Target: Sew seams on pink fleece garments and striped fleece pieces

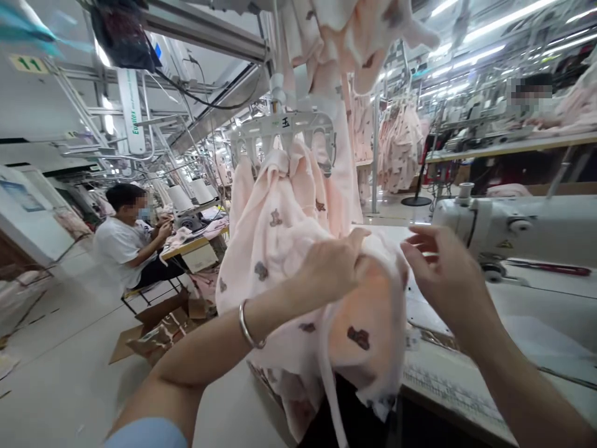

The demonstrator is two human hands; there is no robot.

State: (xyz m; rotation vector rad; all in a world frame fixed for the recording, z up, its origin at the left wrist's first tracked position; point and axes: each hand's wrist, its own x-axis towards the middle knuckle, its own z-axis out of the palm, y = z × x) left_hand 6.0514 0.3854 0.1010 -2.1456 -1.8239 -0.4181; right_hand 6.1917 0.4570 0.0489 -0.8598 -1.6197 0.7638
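A pale pink fleece garment printed with brown bears hangs in front of me from a clear plastic hanger clip. My left hand is closed on the edge of a garment piece that has a peach-toned inner face and a dangling strip. A silver bangle circles my left wrist. Just right of that piece, my right hand is raised with its fingers apart and curved, holding nothing. Whether its fingertips brush the fabric edge is hard to tell.
A white sewing machine stands on the table at right, with red-handled scissors behind. Left, a seated person works at another table; an open cardboard box lies on the floor. More pink garments hang farther back.
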